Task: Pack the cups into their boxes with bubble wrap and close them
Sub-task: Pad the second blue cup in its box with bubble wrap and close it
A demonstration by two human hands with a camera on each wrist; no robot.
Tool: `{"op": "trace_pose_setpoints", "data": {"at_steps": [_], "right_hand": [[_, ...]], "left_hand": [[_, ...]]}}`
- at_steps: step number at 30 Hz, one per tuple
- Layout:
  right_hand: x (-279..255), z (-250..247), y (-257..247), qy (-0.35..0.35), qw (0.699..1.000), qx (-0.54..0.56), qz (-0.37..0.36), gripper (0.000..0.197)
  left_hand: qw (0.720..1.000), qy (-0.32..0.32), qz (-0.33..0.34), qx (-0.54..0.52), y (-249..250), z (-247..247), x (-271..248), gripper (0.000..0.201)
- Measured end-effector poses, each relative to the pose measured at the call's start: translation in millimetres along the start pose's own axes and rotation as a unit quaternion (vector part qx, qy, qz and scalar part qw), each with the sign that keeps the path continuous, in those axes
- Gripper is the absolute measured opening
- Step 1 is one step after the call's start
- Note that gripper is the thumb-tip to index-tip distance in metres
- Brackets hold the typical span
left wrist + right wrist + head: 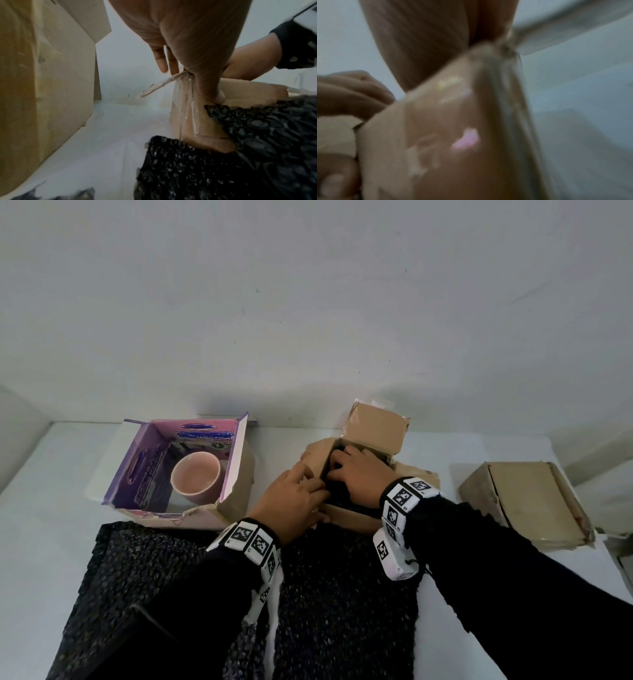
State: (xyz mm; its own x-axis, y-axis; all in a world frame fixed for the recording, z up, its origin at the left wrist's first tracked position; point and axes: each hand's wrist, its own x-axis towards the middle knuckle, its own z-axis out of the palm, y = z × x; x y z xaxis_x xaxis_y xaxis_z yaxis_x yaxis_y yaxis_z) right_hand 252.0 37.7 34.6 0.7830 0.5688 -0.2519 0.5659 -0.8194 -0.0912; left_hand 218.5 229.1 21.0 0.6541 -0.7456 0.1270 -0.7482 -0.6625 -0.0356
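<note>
An open brown cardboard box [349,517] stands mid-table with its far flap [373,429] upright. My right hand [346,470] reaches into it, fingers curled on black bubble wrap [337,496] stuffed inside; any cup under the wrap is hidden. My left hand [318,498] grips the box's near left corner, thumb on the outer wall [188,121] and fingers over the rim. A pink cup [197,477] sits unwrapped in the open purple-lined box [236,460] to the left. The right wrist view is blurred and shows only my palm [428,40] and a taped cardboard flap [453,135].
Two loose sheets of black bubble wrap [342,594] lie on the white table in front of the boxes, one of them [188,169] leaning on the brown box. A closed brown box [527,501] sits at the right. A white wall stands behind.
</note>
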Motion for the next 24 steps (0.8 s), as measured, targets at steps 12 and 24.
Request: {"op": "trace_pose_setpoints", "data": {"at_steps": [12,24], "right_hand": [[-21.4,14.7,24.9,0.140,0.988,0.037,0.054,0.042],[-18.8,16.2,22.4,0.088,0.995,0.028,0.034,0.055]], "left_hand": [[0.997,-0.050,0.007,0.064,-0.6,-6.8,17.9,0.037],[0.997,-0.019,0.020,0.071,-0.4,3.4,13.1,0.043]]}}
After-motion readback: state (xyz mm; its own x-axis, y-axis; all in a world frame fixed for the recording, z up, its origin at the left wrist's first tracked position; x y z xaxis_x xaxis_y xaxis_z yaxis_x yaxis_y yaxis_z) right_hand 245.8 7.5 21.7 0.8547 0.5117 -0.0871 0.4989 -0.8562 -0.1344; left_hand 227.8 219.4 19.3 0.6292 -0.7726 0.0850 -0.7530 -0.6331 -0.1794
